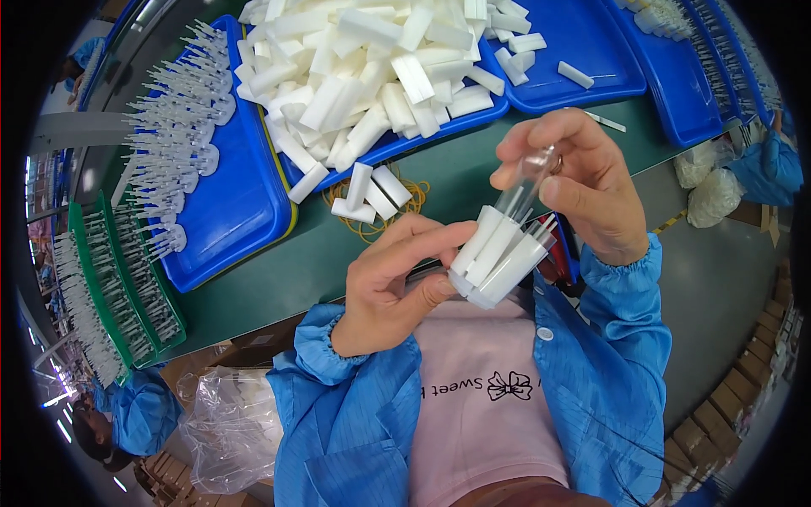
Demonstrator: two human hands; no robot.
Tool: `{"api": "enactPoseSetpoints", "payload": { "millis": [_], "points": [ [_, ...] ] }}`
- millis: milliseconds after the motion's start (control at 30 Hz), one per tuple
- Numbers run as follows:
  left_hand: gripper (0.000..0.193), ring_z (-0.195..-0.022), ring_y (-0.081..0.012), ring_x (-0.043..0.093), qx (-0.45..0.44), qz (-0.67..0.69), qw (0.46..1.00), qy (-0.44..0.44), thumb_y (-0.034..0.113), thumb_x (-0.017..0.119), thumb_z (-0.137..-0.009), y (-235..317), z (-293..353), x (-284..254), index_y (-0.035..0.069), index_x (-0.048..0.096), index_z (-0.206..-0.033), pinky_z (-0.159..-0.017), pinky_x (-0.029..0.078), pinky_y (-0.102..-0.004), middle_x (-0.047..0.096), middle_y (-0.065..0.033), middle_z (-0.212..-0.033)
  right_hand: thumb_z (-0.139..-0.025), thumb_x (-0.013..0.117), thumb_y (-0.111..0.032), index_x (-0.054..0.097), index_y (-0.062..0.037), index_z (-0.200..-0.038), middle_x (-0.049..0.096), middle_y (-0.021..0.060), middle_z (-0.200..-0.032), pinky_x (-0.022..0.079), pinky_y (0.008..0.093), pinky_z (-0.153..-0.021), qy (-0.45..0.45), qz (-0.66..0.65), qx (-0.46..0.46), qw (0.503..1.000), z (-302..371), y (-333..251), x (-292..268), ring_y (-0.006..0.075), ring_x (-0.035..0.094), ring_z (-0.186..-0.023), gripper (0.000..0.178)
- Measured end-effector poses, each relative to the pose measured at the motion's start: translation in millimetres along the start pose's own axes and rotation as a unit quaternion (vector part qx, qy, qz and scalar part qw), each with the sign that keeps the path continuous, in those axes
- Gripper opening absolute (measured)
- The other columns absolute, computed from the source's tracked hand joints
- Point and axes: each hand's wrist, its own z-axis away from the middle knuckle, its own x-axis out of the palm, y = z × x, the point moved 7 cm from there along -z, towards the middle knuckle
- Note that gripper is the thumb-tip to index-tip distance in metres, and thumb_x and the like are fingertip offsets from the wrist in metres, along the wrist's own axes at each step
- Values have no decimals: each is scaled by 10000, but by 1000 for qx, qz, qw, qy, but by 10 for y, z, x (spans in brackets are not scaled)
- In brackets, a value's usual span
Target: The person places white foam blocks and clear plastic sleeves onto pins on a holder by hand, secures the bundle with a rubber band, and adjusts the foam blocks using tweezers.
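A clear plastic holder (pixel 500 260) with white strips standing in its see-through tubes is tilted in front of my chest. My left hand (pixel 393 283) grips it low down, thumb near the rounded bottom and index finger along the side. Above it, my right hand (pixel 587 182) pinches a clear tube (pixel 536 173) between thumb and fingers. That tube's lower end meets the holder's upper part; whether it is joined to it I cannot tell. Several loose white foam blocks (pixel 358 186) lie beyond my left hand, near yellow rubber bands (pixel 414 193).
A large heap of white foam blocks (pixel 363 76) fills a blue tray at the back. Another blue tray (pixel 583 51) holds a few blocks. Left stand a blue tray (pixel 245 228) of clear-and-white parts and green racks (pixel 101 279) of thin pieces. A plastic bag (pixel 228 431) sits lower left.
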Motion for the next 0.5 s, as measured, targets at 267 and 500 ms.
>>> {"api": "enactPoseSetpoints", "payload": {
  "millis": [267,500],
  "points": [
    [418,-920,-136,516,-5,62,998,-21,95,666,-838,-62,66,26,-28,559,-1222,-800,450,-248,518,-83,-1021,-856,609,-60,542,-46,-1001,567,184,-1139,461,301,-866,-21,47,-52,997,151,-24,-57,158,584,-925,160],
    [393,-927,-149,532,2,46,999,-23,149,660,-851,15,104,42,-42,578,-1185,-804,466,-260,518,-97,-1045,-868,625,-109,572,-8,-1041,595,198,-1084,468,327,-868,-46,69,-82,993,232,-162,-71,185,593,-926,207]
  ]
}}
